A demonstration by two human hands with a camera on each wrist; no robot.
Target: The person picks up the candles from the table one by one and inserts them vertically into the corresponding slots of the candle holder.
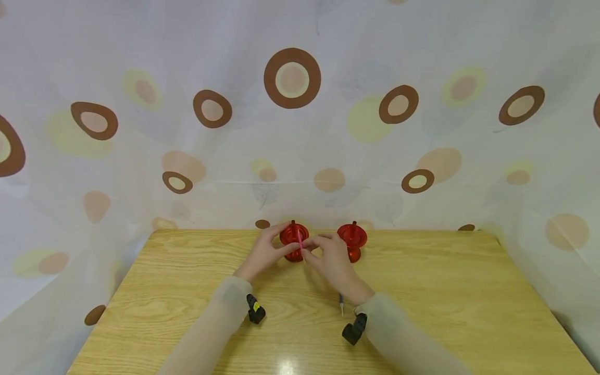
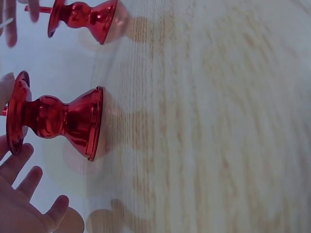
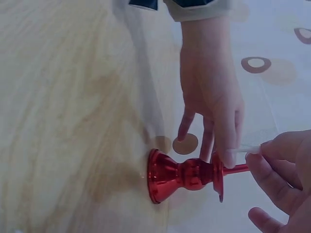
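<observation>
A shiny red candle holder [image 1: 294, 256], with a flared base and a thin red peg rising from its dish, stands upright at the table's back edge. My left hand [image 1: 264, 252] holds its dish by the rim, thumb on one side and fingers on the other. Over that dish my right hand [image 1: 335, 263] pinches a thin stick [image 1: 300, 239], pink in the head view and whitish in the right wrist view. Whether the stick touches the peg cannot be told. A second red candle holder [image 1: 352, 239] stands to the right, beyond the right hand.
A slim dark-blue stick with a pale tip [image 1: 341, 304] lies on the wooden table [image 1: 422, 302] near the right wrist. Behind the table hangs a white sheet [image 1: 337, 156] with brown rings. Each wrist carries a small black camera [image 1: 354, 329].
</observation>
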